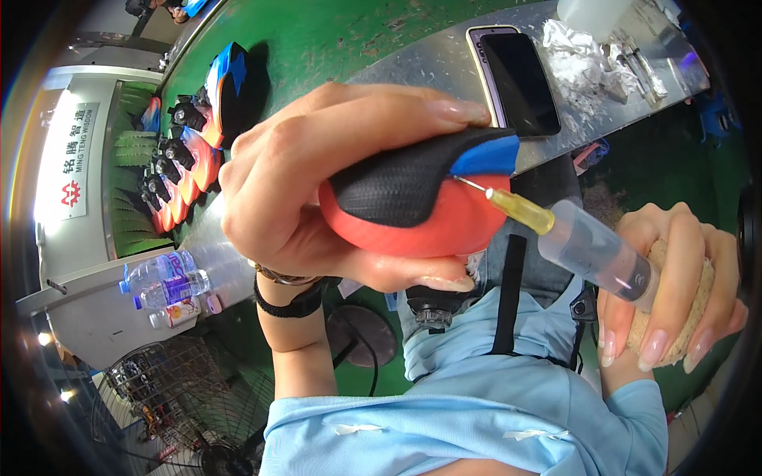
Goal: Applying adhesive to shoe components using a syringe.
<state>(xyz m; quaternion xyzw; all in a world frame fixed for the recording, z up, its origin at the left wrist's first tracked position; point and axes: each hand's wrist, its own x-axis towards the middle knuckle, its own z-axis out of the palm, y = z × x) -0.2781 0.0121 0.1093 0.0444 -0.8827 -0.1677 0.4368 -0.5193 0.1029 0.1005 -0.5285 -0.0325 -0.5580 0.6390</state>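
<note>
Fingers of the left hand (pixel 286 170) clamp a red-black shoe (pixel 472 218) in mid-air, a needle (pixel 471 184) at its blue patch's (pixel 486 157) edge. Rightward, the syringe (pixel 597 250) runs into the right hand (pixel 663 278), curled round a tan block (pixel 698 309); a jolt could drag the needle, scratching the shoe.

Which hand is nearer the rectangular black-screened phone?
Left. The left hand is just lower-left of the phone; the right hand is farther away, lower right.

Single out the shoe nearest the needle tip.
The shoe held in the left hand, with the needle at its blue edge; the other shoes are farther left.
</note>
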